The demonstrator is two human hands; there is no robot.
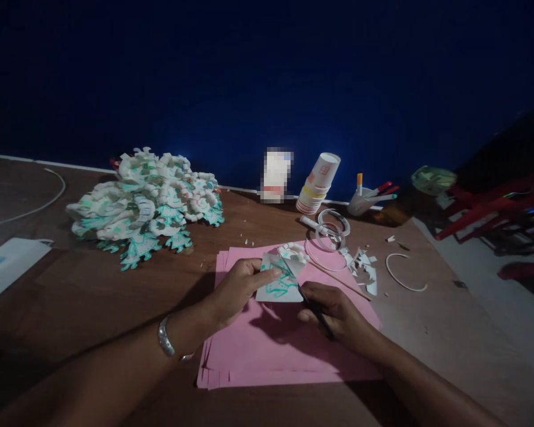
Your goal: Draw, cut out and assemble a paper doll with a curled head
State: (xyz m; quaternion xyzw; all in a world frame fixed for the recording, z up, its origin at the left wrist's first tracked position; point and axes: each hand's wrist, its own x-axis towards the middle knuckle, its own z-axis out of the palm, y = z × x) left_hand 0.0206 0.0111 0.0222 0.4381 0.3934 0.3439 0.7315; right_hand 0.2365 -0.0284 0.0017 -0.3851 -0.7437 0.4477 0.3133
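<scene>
My left hand [244,287] pinches a small piece of white paper [267,292] that bears a green outline drawing. The thumb lies across the drawing. In my right hand [333,311] is a pair of scissors [317,315] with dark handles, its blades meeting the paper's right part, where a cut flap stands up. Both hands are over a stack of pink paper sheets [285,356]. Just behind the held paper lies a white ring-like piece [293,252] on the pink sheets, partly hidden by it.
A large heap of white cutouts with green drawings [146,207] sits at the left. Stacked paper cups [318,184], a pen cup [360,203] and rolls of tape [331,230] stand or lie behind. White paper scraps [365,270] lie right of the pink stack. A blurred-out upright object [276,175] leans by the wall.
</scene>
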